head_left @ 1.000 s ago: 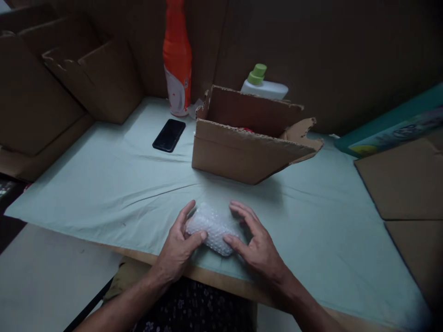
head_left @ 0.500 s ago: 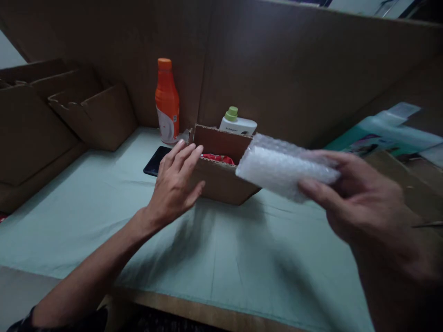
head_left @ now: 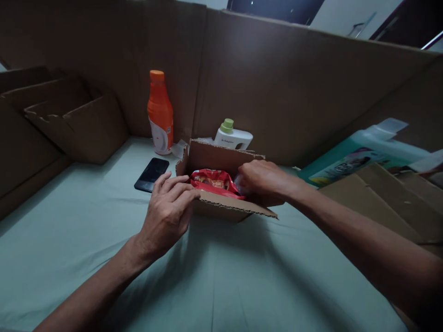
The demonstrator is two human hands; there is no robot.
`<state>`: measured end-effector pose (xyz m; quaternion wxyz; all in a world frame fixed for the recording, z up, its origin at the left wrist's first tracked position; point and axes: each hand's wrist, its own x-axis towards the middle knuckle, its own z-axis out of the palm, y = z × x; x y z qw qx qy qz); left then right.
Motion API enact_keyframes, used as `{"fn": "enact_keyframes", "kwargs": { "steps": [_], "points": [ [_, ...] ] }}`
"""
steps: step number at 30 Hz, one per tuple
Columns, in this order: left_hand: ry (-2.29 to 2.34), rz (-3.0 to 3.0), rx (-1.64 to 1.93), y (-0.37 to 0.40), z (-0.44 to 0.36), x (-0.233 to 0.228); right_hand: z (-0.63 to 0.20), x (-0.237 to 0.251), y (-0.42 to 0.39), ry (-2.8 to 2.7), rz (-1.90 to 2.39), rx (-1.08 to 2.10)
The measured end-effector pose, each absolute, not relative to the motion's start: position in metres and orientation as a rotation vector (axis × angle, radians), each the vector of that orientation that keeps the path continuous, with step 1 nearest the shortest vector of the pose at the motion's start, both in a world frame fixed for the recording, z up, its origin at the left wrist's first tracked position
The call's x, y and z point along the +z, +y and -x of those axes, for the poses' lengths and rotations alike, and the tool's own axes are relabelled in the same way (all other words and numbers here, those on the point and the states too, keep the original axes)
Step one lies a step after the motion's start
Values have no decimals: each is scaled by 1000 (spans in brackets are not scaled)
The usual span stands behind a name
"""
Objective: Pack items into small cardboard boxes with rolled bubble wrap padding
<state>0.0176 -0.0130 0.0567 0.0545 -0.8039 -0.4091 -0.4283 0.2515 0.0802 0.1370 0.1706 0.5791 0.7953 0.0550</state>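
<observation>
A small cardboard box stands with its top open in the middle of the table. Inside lies a red food packet. My left hand grips the box at its near left corner, fingers over the rim. At the box's right end, my right hand is closed on a bubble-wrapped item, pushed down beside the red packet. Most of the wrap is hidden by the hand and the box. The near flap leans outward under my right wrist.
Left of the box lies a black phone. Behind stand an orange bottle and a white bottle with green cap. A green liquid jug leans at right by flattened cardboard. More boxes are at left.
My right hand has carried the bubble-wrapped item leftward and down into the box. My left hand has come down onto the box's rim. The view has shifted slightly.
</observation>
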Motion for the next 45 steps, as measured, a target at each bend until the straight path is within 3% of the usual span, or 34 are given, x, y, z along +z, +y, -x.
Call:
{"fn": "enact_keyframes", "kwargs": {
  "steps": [7, 12, 17, 22, 25, 29, 33, 40, 45],
  "points": [
    [-1225, 2428, -1321, -8, -24, 53, -247, 120, 86, 2282, -1673, 125],
    [-1236, 2381, -1415, -10, -23, 52, -257, 136, 77, 2385, -1606, 18],
    [-1588, 2302, -1689, -24, 5, 30, -318, 146, 3, 2654, -2192, 280],
    [-2042, 2397, -1984, -16, 12, -2, -339, 75, -18, 2710, -2419, -447],
    [-2030, 2584, -2129, 2, -9, -4, -314, 37, 6, 2779, -2388, -712],
    [-1949, 2643, -2228, 1, -47, 2, -312, 31, -2, 2695, -2521, -659],
    [-1876, 2801, -2179, -56, -63, -2, -341, 41, -75, 2585, -2622, -564],
    [-2245, 2445, -2193, -120, 3, -6, -278, 26, -135, 2979, -2376, -412],
    [-2345, 2399, -2188, -99, 21, 0, -283, 3, -122, 3032, -2260, -712]
  ]
}}
